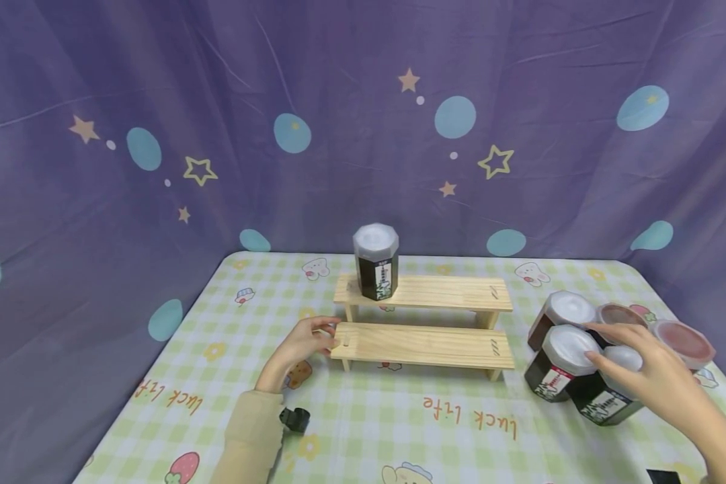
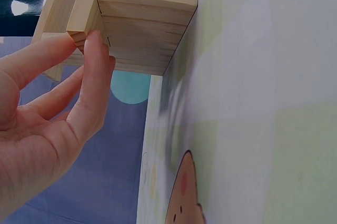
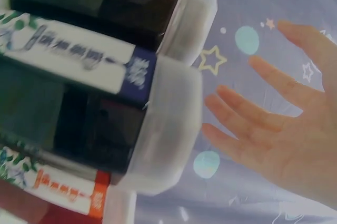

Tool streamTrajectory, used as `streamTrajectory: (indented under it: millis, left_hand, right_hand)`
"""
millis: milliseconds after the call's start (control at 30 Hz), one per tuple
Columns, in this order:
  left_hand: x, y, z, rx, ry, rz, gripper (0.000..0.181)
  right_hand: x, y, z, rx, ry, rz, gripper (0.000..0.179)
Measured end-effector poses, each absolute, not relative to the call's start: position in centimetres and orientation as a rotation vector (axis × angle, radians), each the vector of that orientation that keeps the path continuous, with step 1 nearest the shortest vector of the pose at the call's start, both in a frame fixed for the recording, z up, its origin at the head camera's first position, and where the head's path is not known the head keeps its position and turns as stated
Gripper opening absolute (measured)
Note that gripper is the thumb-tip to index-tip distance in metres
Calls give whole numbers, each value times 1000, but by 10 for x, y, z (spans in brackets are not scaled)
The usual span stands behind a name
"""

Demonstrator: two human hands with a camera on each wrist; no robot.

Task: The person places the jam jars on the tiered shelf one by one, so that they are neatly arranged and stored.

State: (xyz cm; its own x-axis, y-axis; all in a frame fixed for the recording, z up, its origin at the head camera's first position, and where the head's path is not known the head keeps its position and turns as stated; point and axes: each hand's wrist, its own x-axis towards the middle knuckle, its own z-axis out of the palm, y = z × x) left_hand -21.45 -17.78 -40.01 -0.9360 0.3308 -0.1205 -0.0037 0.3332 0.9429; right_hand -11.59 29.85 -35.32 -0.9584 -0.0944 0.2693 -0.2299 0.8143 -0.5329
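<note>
At the left end of a two-step wooden shelf (image 1: 423, 344), my left hand (image 1: 305, 341) pinches the edge of the lower board between thumb and fingers; the left wrist view shows the board corner (image 2: 79, 35) there. A dark jar (image 1: 378, 262) with a frosted lid stands on the left of the upper board. My right hand (image 1: 647, 363) hovers with spread fingers over a cluster of several lidded jars on the right. In the right wrist view the fingers are apart from a dark jar with a blue-edged label (image 3: 95, 113). A jar with a red label (image 1: 553, 383) stands at the cluster's left.
Two reddish lids (image 1: 683, 339) show at the cluster's back right. A green-checked cloth (image 1: 363, 417) covers the table, with a purple patterned curtain (image 1: 363, 134) behind it. A small black object (image 1: 294, 419) is by my left wrist, another (image 1: 663, 476) at the lower right.
</note>
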Motion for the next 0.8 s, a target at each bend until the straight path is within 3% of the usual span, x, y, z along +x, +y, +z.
streamTrajectory:
  millis: [800]
  left_hand:
    - [-226,-184,-422,311,2313,1650,49]
  right_hand:
    - [-98,323,-389,126,-2673,826,59]
